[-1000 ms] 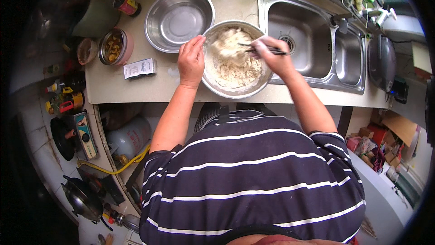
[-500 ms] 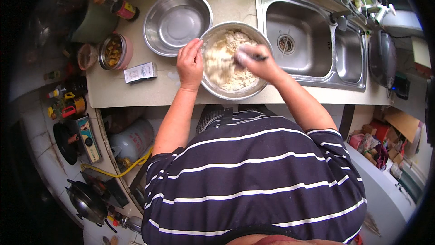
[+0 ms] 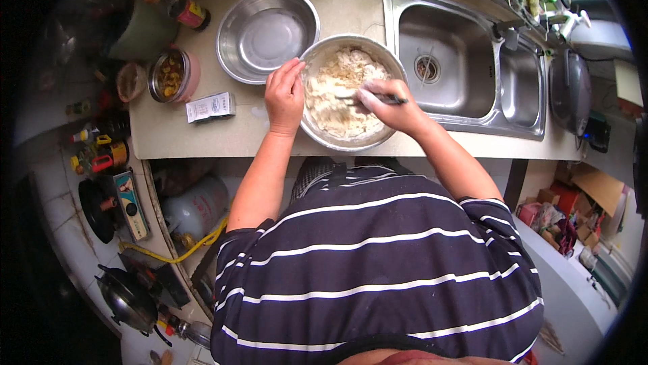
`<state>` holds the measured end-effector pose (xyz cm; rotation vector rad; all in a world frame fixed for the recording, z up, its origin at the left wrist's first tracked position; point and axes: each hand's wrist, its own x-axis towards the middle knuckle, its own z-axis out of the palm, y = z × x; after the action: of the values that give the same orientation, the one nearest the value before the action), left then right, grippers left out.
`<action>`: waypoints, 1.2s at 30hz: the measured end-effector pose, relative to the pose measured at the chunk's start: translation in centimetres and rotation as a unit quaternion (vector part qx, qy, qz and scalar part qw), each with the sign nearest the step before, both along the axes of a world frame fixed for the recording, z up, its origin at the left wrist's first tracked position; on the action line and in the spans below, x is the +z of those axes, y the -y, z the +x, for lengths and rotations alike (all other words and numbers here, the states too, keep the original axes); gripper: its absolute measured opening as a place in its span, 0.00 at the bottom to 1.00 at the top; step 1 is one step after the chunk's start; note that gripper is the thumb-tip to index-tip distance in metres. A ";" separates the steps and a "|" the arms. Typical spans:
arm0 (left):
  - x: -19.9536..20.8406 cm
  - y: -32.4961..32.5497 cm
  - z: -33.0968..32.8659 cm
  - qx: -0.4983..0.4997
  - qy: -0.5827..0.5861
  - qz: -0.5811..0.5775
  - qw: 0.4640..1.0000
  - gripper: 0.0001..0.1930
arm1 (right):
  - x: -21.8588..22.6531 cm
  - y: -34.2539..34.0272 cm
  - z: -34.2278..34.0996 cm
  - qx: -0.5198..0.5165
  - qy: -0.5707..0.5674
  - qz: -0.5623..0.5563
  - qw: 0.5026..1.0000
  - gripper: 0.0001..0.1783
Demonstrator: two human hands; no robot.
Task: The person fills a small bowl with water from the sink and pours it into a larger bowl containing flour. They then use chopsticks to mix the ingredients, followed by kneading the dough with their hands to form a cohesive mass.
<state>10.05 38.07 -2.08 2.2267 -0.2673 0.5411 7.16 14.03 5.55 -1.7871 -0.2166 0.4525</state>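
Note:
A steel mixing bowl [image 3: 379, 135] stands at the counter's front edge, holding pale, lumpy, floury dough [image 3: 331, 114]. My left hand [image 3: 284, 96] grips the bowl's left rim, its fingers close together. Wrapped round a dark-handled stirring utensil [image 3: 393, 99], my right hand [image 3: 398, 110] is over the right part of the bowl, with flour on its fingers. The utensil's working end is down in the dough, blurred, so its kind does not show. Behind and left of this bowl sits a second, wider steel basin [image 3: 260, 44] with nothing in it.
To the right is a double steel sink [image 3: 445, 61]. On the left stand a small packet [image 3: 210, 107], a pink-sided container of food [image 3: 191, 76] and a dark bottle [image 3: 189, 13]. Below left are a gas cylinder [image 3: 202, 203] and a black wok [image 3: 128, 301].
My right hand has shifted slightly right and down within the bowl with the utensil, and the dough has moved about. My left hand keeps its hold on the rim.

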 end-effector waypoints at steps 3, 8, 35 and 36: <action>-0.1 -0.1 -0.1 -0.003 0.002 0.006 1.000 0.14 | 2.1 3.4 -0.5 -0.035 -0.017 0.009 0.999 0.09; -0.2 0.0 -0.3 0.004 0.001 0.001 1.000 0.14 | 0.3 1.6 1.4 -0.136 -0.003 -0.044 0.990 0.08; -1.9 -7.6 14.4 -0.002 -0.552 -0.227 0.802 0.11 | -0.5 3.5 -4.3 -0.175 -0.029 0.036 0.984 0.08; 0.0 -7.0 13.3 -0.037 -0.547 -0.243 0.800 0.10 | -0.6 3.5 -4.1 -0.179 -0.040 0.033 0.982 0.08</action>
<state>23.32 45.08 -2.12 1.6682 0.3621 -0.6945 3.01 10.57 4.91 -1.6931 0.1455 0.2547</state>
